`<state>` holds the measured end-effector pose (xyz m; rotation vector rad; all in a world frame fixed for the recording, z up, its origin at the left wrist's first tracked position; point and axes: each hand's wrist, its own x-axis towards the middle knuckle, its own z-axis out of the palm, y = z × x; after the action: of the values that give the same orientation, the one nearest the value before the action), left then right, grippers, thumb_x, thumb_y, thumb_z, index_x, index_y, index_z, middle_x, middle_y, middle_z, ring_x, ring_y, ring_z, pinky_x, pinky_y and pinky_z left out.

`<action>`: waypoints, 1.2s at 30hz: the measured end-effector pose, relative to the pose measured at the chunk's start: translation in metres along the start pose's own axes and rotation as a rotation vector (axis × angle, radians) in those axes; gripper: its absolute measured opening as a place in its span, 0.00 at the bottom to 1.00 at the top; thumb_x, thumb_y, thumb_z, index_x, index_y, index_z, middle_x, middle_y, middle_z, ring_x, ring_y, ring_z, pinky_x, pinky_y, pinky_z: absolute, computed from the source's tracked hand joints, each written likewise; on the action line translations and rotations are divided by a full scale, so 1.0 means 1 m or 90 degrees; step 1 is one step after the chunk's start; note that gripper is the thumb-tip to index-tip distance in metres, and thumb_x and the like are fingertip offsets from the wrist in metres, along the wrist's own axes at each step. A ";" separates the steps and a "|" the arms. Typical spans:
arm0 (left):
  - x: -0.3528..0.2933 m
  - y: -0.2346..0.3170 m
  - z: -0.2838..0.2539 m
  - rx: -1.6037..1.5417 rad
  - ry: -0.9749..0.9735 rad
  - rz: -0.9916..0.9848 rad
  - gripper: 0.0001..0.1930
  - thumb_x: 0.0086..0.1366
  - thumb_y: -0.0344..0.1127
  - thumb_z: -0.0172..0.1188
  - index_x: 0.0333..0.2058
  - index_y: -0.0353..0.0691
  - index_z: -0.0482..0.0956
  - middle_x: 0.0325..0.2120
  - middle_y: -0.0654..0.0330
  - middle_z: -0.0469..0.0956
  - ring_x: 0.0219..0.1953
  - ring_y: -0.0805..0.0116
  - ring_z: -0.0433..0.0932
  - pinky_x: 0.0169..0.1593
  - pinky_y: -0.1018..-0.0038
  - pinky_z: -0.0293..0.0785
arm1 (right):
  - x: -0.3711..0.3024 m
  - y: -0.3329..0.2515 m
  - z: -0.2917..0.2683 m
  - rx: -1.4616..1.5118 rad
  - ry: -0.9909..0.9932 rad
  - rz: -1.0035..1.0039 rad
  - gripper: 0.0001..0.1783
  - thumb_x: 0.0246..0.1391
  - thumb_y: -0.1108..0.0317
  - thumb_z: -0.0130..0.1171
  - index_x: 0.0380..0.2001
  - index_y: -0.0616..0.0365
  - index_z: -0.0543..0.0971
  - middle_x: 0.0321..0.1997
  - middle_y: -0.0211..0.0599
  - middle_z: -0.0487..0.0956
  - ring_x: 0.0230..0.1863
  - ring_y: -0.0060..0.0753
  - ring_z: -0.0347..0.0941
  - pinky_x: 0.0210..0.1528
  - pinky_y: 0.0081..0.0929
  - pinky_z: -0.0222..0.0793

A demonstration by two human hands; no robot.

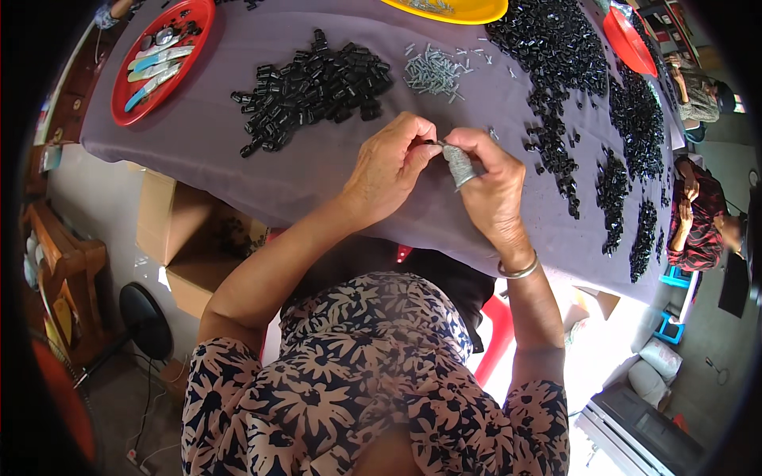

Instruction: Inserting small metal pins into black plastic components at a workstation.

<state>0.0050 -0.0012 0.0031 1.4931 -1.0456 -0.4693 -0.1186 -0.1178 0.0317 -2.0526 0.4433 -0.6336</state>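
Note:
Over the near edge of the cloth, my left hand [382, 168] and my right hand [494, 186] meet at their fingertips. My left thumb and forefinger pinch a small black part [431, 142], mostly hidden by the fingers. Right against it, my right thumb and forefinger are closed too; what they hold is too small to make out. A grey finger sleeve [458, 164] covers a finger of my right hand, and a bangle [520, 267] circles that wrist. Beyond my hands lie a heap of black cylindrical parts [317, 91] and a smaller pile of silver pins [435, 71].
A red tray [121, 99] with several knives stands far left, a yellow bowl [476, 14] at the far edge. More black parts [556, 51] spread along the right beside a red dish [627, 44]. An opened cardboard box [155, 218] stands below left. Another person [698, 214] sits at right.

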 end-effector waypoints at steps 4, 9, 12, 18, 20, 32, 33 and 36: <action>0.003 -0.003 0.000 0.043 0.016 0.029 0.06 0.66 0.27 0.58 0.38 0.36 0.70 0.29 0.62 0.69 0.29 0.75 0.66 0.35 0.78 0.67 | -0.003 0.005 0.012 -0.120 0.125 -0.071 0.09 0.55 0.82 0.60 0.38 0.59 0.80 0.35 0.28 0.82 0.36 0.19 0.78 0.38 0.21 0.75; 0.003 -0.001 0.000 0.037 0.003 0.023 0.05 0.66 0.27 0.58 0.38 0.36 0.71 0.29 0.63 0.69 0.29 0.76 0.66 0.35 0.79 0.67 | 0.003 0.016 0.005 -0.007 0.180 0.107 0.09 0.56 0.82 0.60 0.39 0.59 0.81 0.34 0.26 0.82 0.39 0.18 0.79 0.38 0.17 0.75; 0.004 -0.003 -0.002 -0.020 -0.003 0.022 0.05 0.66 0.26 0.58 0.37 0.36 0.71 0.29 0.64 0.69 0.29 0.78 0.65 0.35 0.80 0.67 | 0.005 0.015 -0.011 -0.222 0.132 0.034 0.09 0.56 0.82 0.60 0.39 0.59 0.81 0.35 0.26 0.82 0.36 0.17 0.78 0.36 0.17 0.73; 0.004 0.000 -0.004 -0.003 -0.020 0.029 0.04 0.66 0.26 0.57 0.37 0.35 0.71 0.29 0.65 0.69 0.29 0.79 0.65 0.35 0.80 0.66 | 0.005 0.004 -0.011 -0.119 0.131 0.005 0.08 0.56 0.79 0.62 0.40 0.59 0.82 0.32 0.25 0.80 0.32 0.16 0.74 0.34 0.18 0.71; 0.004 -0.001 -0.002 -0.038 -0.016 0.033 0.04 0.66 0.25 0.57 0.37 0.35 0.71 0.29 0.65 0.69 0.29 0.79 0.65 0.35 0.80 0.66 | 0.000 0.001 -0.006 0.032 0.093 0.018 0.07 0.58 0.77 0.61 0.40 0.59 0.82 0.28 0.23 0.77 0.28 0.16 0.71 0.31 0.18 0.68; 0.004 -0.008 -0.001 -0.027 0.011 0.138 0.10 0.57 0.25 0.65 0.39 0.37 0.79 0.30 0.58 0.75 0.29 0.67 0.76 0.33 0.72 0.72 | -0.007 0.002 0.006 0.286 0.071 0.195 0.02 0.58 0.76 0.61 0.35 0.61 0.80 0.25 0.22 0.74 0.23 0.12 0.64 0.25 0.14 0.60; 0.003 -0.009 -0.001 -0.026 0.012 0.137 0.10 0.57 0.25 0.65 0.39 0.37 0.79 0.30 0.58 0.75 0.29 0.67 0.76 0.33 0.72 0.72 | -0.007 0.003 0.005 0.249 0.084 0.158 0.02 0.58 0.76 0.61 0.35 0.61 0.80 0.26 0.22 0.74 0.24 0.12 0.64 0.25 0.14 0.60; 0.001 -0.010 -0.002 -0.046 -0.025 0.073 0.14 0.54 0.27 0.68 0.40 0.40 0.81 0.28 0.61 0.78 0.31 0.66 0.77 0.35 0.71 0.71 | -0.008 -0.003 0.001 0.137 0.057 0.097 0.02 0.58 0.76 0.61 0.35 0.60 0.80 0.26 0.21 0.74 0.25 0.11 0.64 0.26 0.13 0.60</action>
<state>0.0105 -0.0018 -0.0054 1.3560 -1.1276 -0.4522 -0.1240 -0.1113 0.0322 -1.7740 0.5533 -0.6530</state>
